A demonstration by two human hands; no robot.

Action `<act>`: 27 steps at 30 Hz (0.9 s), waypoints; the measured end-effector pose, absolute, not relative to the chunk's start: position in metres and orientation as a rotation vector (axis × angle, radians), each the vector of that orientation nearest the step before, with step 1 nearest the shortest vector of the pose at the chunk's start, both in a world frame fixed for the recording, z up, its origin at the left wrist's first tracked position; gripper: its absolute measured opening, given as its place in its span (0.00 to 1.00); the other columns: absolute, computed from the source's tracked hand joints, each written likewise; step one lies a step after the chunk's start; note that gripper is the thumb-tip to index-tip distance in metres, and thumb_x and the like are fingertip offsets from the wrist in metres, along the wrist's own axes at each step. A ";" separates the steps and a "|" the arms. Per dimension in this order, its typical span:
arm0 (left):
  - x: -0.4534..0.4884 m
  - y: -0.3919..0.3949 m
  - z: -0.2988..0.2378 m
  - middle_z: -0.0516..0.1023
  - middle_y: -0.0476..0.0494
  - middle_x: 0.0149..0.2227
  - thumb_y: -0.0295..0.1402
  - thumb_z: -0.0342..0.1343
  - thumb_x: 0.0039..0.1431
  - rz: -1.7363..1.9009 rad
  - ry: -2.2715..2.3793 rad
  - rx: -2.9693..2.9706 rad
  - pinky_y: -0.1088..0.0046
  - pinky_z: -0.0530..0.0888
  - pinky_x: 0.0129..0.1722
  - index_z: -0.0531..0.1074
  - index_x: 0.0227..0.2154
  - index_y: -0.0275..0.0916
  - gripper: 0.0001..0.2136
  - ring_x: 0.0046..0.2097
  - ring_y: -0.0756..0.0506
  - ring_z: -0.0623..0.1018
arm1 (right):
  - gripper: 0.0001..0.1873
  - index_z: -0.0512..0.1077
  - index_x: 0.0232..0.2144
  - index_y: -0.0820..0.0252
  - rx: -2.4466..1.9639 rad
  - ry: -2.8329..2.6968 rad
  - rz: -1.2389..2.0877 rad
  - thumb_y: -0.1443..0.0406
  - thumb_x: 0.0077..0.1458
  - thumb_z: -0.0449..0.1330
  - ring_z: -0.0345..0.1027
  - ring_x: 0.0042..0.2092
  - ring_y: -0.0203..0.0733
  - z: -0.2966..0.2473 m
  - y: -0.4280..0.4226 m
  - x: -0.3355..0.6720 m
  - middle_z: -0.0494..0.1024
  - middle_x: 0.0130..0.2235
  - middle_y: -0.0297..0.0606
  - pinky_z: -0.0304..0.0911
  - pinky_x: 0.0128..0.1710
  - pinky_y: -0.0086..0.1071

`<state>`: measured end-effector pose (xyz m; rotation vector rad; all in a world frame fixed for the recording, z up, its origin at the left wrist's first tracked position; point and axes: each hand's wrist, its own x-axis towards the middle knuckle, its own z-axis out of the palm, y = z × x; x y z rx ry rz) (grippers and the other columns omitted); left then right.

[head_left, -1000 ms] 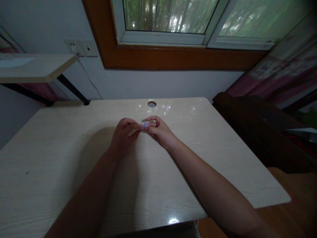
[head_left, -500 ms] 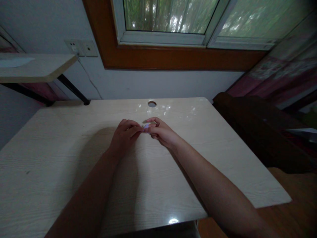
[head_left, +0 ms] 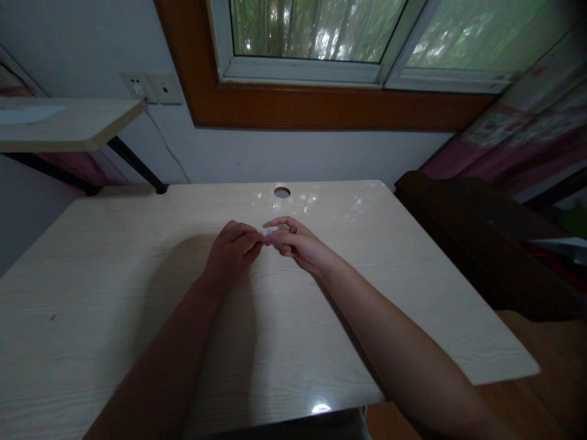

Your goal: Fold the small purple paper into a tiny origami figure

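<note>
Both my hands meet over the middle of a pale wooden desk. My left hand and my right hand have their fingers curled and pinched together on a tiny pale purple piece held between the fingertips. The piece is mostly hidden by the fingers, and what it is cannot be made out. Both wrists rest low over the desk top.
A round cable hole sits near the desk's far edge. A raised shelf stands at the far left, wall sockets with a cord behind it. A dark chair stands at the right. A window is above.
The hands stay in place with small finger movements; the purple piece shows less now, more covered by the fingertips.
</note>
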<state>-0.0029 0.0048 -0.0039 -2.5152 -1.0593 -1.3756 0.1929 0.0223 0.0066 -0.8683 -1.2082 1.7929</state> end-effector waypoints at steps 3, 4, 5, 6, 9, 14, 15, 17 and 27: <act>-0.002 0.006 -0.005 0.76 0.47 0.32 0.27 0.60 0.57 -1.474 -1.162 -2.462 0.67 0.72 0.40 0.75 0.33 0.41 0.02 0.36 0.47 0.74 | 0.18 0.65 0.42 0.55 -0.863 -1.249 1.753 0.56 0.52 0.63 0.47 0.20 0.29 0.005 0.021 0.191 0.76 0.30 0.34 0.37 0.19 0.26; -0.002 0.006 -0.005 0.76 0.47 0.32 0.27 0.60 0.57 -1.510 -1.192 -2.451 0.68 0.73 0.39 0.75 0.33 0.40 0.02 0.36 0.47 0.74 | 0.16 0.65 0.42 0.54 -0.887 -1.272 1.697 0.54 0.54 0.61 0.47 0.21 0.29 0.004 0.020 0.189 0.74 0.29 0.32 0.38 0.19 0.26; -0.003 0.007 -0.006 0.76 0.47 0.31 0.27 0.60 0.57 -1.543 -1.226 -2.445 0.69 0.73 0.38 0.75 0.33 0.40 0.02 0.35 0.48 0.74 | 0.15 0.66 0.41 0.53 -0.920 -1.302 1.611 0.53 0.55 0.60 0.47 0.21 0.30 0.002 0.019 0.187 0.73 0.28 0.31 0.40 0.20 0.26; -0.004 0.007 -0.006 0.75 0.47 0.31 0.28 0.60 0.57 -1.577 -1.265 -2.435 0.70 0.73 0.37 0.75 0.33 0.40 0.02 0.34 0.49 0.74 | 0.14 0.68 0.40 0.53 -0.968 -1.340 1.475 0.53 0.56 0.60 0.49 0.22 0.31 0.000 0.018 0.185 0.69 0.27 0.29 0.43 0.20 0.26; -0.006 0.008 -0.007 0.74 0.48 0.30 0.29 0.60 0.56 -1.648 -1.379 -2.415 0.72 0.72 0.34 0.75 0.32 0.39 0.01 0.32 0.50 0.73 | 0.12 0.73 0.39 0.53 -1.004 -1.598 1.044 0.56 0.55 0.63 0.58 0.30 0.36 -0.004 0.014 0.181 0.68 0.32 0.34 0.55 0.28 0.30; -0.006 0.008 -0.009 0.74 0.47 0.30 0.29 0.61 0.56 -1.643 -1.433 -2.499 0.73 0.72 0.33 0.75 0.31 0.39 0.00 0.32 0.50 0.73 | 0.10 0.75 0.41 0.53 -0.933 -1.819 0.658 0.60 0.56 0.63 0.60 0.35 0.39 -0.007 0.012 0.181 0.67 0.37 0.38 0.58 0.33 0.33; -0.005 0.008 -0.009 0.74 0.47 0.30 0.29 0.61 0.56 -1.639 -1.428 -2.520 0.73 0.72 0.33 0.75 0.31 0.39 0.00 0.32 0.49 0.73 | 0.09 0.75 0.41 0.53 -0.918 -1.823 0.631 0.61 0.57 0.63 0.61 0.35 0.39 -0.007 0.012 0.181 0.67 0.36 0.38 0.58 0.34 0.33; -0.005 0.008 -0.010 0.74 0.47 0.30 0.29 0.61 0.57 -1.631 -1.414 -2.555 0.73 0.72 0.33 0.76 0.31 0.39 0.01 0.32 0.49 0.73 | 0.06 0.76 0.39 0.53 -0.886 -1.834 0.618 0.62 0.58 0.62 0.61 0.35 0.38 -0.008 0.013 0.182 0.67 0.36 0.37 0.58 0.33 0.33; -0.005 0.008 -0.009 0.75 0.45 0.33 0.33 0.60 0.59 -1.650 -1.434 -2.688 0.73 0.74 0.35 0.76 0.33 0.39 0.04 0.34 0.49 0.75 | 0.05 0.74 0.36 0.55 -0.911 -1.870 0.718 0.63 0.61 0.59 0.62 0.35 0.38 -0.008 0.016 0.185 0.66 0.36 0.37 0.59 0.34 0.33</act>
